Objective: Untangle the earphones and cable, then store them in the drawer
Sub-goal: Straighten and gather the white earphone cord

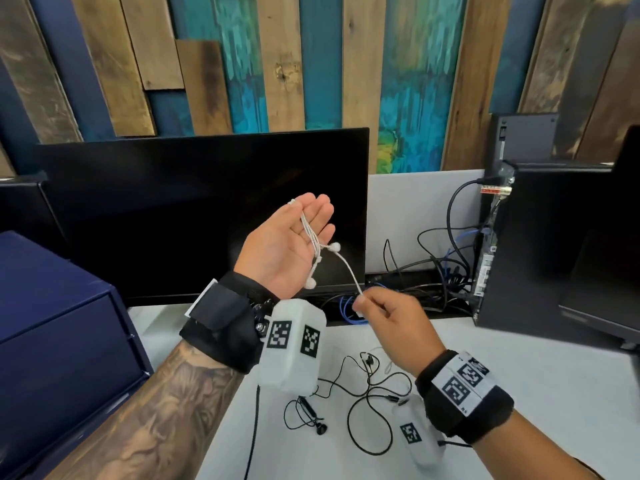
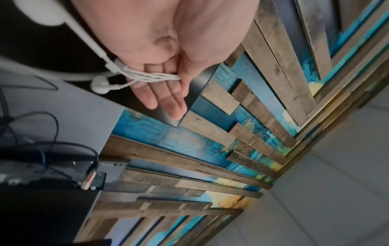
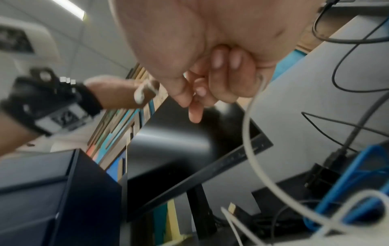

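Note:
My left hand (image 1: 294,237) is raised palm up in front of the monitor, fingers straight. The white earphones (image 1: 334,247) have their cord wound in several turns across those fingers (image 2: 160,93), and my thumb pins the bundle (image 2: 151,77). Two earbuds (image 2: 101,85) dangle below the palm. A single strand runs down right to my right hand (image 1: 384,317), which pinches it between thumb and forefinger; that white cord (image 3: 250,133) loops below the right hand. Black earphones (image 1: 367,393) lie loosely tangled on the white table (image 1: 554,393) under my wrists.
A dark blue drawer cabinet (image 1: 62,341) stands at the left, its drawers closed. A black monitor (image 1: 207,209) fills the back, and a black computer tower (image 1: 554,237) stands at the right. Black and blue cables (image 1: 433,271) crowd the gap between them.

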The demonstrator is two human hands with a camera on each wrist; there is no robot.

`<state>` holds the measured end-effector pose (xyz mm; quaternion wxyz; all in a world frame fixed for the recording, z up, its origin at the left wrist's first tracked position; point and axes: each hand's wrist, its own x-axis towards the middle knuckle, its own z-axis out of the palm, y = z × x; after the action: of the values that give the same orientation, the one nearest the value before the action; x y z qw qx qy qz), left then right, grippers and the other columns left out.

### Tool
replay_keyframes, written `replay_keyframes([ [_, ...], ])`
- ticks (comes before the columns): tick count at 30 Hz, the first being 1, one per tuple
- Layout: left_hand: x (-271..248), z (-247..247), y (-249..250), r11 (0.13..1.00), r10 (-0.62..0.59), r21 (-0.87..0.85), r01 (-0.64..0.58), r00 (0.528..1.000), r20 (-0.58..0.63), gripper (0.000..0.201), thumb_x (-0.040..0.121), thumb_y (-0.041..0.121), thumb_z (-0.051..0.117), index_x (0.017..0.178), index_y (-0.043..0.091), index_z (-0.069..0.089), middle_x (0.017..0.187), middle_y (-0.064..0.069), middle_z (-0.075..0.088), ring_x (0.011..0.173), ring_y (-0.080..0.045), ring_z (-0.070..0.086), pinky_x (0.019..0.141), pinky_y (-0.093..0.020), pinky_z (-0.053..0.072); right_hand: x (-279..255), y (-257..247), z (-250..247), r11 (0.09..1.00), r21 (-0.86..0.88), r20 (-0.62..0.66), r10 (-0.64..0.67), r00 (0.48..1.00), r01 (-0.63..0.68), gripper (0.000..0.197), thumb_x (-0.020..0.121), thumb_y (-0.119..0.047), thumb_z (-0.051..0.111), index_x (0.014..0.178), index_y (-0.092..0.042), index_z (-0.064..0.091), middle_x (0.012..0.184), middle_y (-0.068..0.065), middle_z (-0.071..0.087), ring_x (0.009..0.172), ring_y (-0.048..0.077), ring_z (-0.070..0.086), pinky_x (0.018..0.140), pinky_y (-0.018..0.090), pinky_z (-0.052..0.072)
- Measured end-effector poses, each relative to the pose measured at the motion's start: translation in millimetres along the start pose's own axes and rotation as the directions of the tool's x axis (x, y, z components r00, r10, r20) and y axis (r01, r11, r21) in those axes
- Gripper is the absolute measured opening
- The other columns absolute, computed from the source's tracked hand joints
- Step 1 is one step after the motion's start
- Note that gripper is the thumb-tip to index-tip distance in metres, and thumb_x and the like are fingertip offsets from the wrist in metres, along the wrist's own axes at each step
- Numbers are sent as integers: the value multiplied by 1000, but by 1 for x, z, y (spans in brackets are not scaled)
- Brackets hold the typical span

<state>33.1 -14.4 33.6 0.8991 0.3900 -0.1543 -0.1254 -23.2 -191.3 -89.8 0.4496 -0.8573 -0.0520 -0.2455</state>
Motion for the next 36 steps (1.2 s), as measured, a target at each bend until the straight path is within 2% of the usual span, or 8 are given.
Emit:
replay_keyframes([
  [6, -1, 24, -10, 999, 10, -44, -8, 999, 51, 24, 108, 15, 39, 111, 7, 62, 93, -4, 78, 88, -15, 76, 84, -31, 57, -9, -6, 30, 986, -165, 132, 0, 991, 22, 29, 99, -30, 53, 71, -25, 59, 66, 1, 60, 64, 13, 57, 64, 35, 49],
  [11, 16, 3, -28, 923, 122, 363, -129, 992, 43, 26, 109, 18, 40, 113, 8, 64, 100, -6, 78, 98, -20, 75, 84, -29, 57, -19, -30, 30, 955, -212, 294, -141, 945, 209, 29, 93, -17, 52, 67, -25, 45, 64, -7, 51, 65, 13, 50, 60, 30, 43],
  [14, 21, -23, -32, 776, 108, 617, -132, 991, 77, 26, 108, 16, 43, 109, 7, 67, 98, -10, 77, 91, -23, 75, 84, -33, 55, -20, -33, 16, 955, -166, 166, -220, 961, 247, 32, 100, -29, 52, 69, -32, 48, 63, -15, 49, 64, 7, 50, 57, 17, 34],
  [19, 16, -44, -45, 698, -118, 715, -38, 979, 167, 25, 105, 12, 48, 102, -1, 69, 91, -21, 74, 83, -32, 72, 81, -38, 58, 0, -32, -17, 942, -225, -109, -279, 954, 250, 19, 97, -21, 60, 80, -24, 68, 67, -16, 54, 66, 8, 53, 58, 22, 41],
  [23, 8, -45, -60, 617, -206, 782, -87, 942, 266, 32, 105, 21, 48, 93, 1, 70, 65, -9, 61, 60, -20, 54, 64, -31, 49, 15, -30, -27, 914, -329, -159, -302, 940, 238, 15, 99, -26, 60, 88, -27, 70, 70, -22, 47, 67, -1, 51, 60, 11, 32],
  [31, -4, -16, -37, 920, -330, 326, 216, 876, 352, 28, 101, 18, 40, 82, 9, 58, 56, 4, 35, 52, -12, 29, 59, -29, 33, 31, -9, 0, 988, -28, -254, -157, 954, 155, 19, 103, -29, 55, 98, -24, 73, 87, -12, 66, 79, 6, 62, 70, 30, 52],
  [33, -2, -6, -34, 967, -244, 150, 204, 909, 337, 25, 101, 16, 40, 87, 8, 60, 60, 3, 42, 56, -12, 34, 63, -29, 37, 26, -1, 21, 988, 144, -164, -38, 986, 62, 20, 103, -28, 54, 94, -32, 71, 78, -12, 65, 67, 5, 58, 63, 34, 49],
  [36, 6, 1, -35, 986, -79, 160, 39, 963, 257, 23, 105, 13, 41, 101, 5, 62, 73, 0, 57, 65, -12, 52, 73, -29, 49, 11, 10, 46, 999, 42, -17, -18, 1000, 19, 20, 105, -38, 49, 101, -38, 69, 82, -7, 69, 72, 10, 62, 70, 41, 54],
])
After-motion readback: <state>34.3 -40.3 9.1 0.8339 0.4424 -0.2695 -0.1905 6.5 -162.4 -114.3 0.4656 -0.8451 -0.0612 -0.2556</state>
